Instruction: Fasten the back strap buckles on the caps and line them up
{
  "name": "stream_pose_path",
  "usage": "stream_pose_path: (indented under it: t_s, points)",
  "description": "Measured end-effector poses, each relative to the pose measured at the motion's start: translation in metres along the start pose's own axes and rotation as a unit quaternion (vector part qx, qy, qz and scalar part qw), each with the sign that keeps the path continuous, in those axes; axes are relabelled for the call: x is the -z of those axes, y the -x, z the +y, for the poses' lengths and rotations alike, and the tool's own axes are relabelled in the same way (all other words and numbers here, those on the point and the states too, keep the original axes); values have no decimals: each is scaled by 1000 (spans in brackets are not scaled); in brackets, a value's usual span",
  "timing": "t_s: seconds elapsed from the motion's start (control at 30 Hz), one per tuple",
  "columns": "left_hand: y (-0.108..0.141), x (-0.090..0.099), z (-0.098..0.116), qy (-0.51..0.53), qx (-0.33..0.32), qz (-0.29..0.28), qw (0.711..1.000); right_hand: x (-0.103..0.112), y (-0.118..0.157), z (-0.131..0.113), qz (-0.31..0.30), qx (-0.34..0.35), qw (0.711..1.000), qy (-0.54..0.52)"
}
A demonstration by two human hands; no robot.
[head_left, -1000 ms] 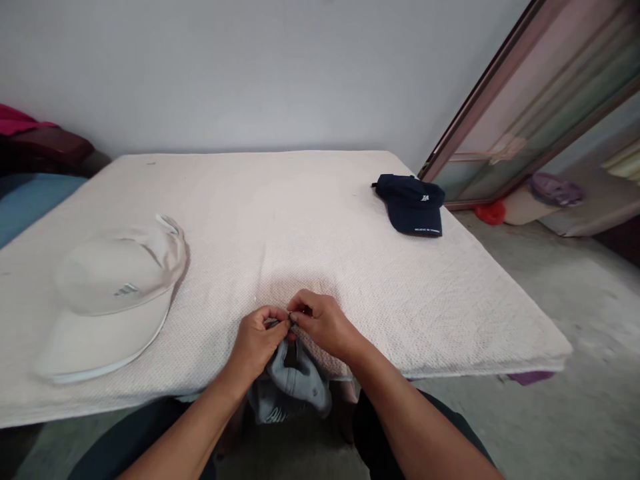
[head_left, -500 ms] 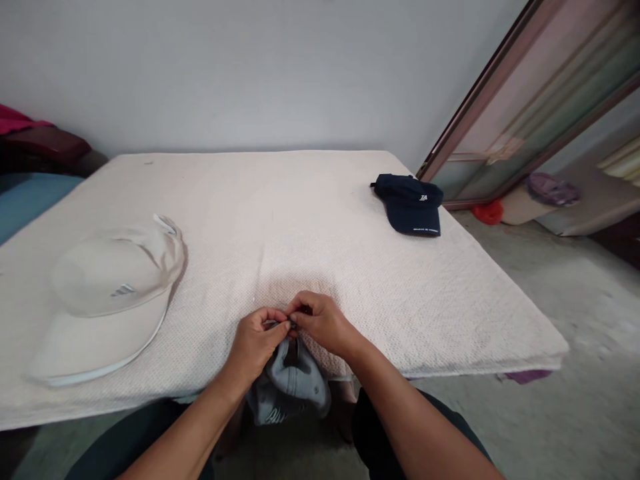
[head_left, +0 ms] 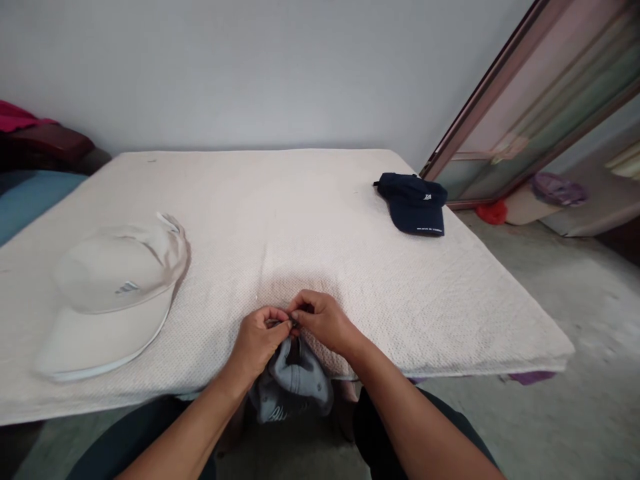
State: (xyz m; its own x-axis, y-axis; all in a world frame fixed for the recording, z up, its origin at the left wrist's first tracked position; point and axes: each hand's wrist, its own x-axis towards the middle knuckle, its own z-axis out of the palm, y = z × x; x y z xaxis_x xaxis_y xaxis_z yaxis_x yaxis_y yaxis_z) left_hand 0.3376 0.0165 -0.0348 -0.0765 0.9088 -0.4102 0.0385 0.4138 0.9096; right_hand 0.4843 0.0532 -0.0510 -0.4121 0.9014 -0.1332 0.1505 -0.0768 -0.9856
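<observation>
A grey cap (head_left: 299, 381) with pale lettering hangs down over the front edge of the covered table. My left hand (head_left: 259, 337) pinches one end of its back strap. From the other side my right hand (head_left: 323, 321) pinches the same strap, and the fingertips of both hands meet at a small dark piece, perhaps the buckle, mostly hidden between them. To the left lies a cream cap (head_left: 113, 293) with a three-stripe logo, its brim toward me. A navy cap (head_left: 414, 203) with white letters rests near the far right corner.
A white textured cloth (head_left: 225, 193) covers the table, which stands against a pale wall (head_left: 260, 73). On the right are a glass sliding door (head_left: 520, 113), a red bag (head_left: 493, 212) and a bin with a purple liner (head_left: 557, 189) on the floor.
The view has shifted slightly, moving the caps a little to the right in the picture. Both hands keep their pinch on the grey cap's strap, with hardly any movement.
</observation>
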Motion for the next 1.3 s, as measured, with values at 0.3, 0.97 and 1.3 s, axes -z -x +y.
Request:
stream_pose_path:
  t_s: [0.3,0.97,1.3]
  points:
    - [-2,-1,2,-36,-19,4,999,-5,-2,5,15,-8,1000,-10]
    - [5,5,2,57,60,-129,988,26,8,-20,-126,78,974,170]
    - [8,4,11,171,94,-161,968,30,11,-22,-132,63,983,111]
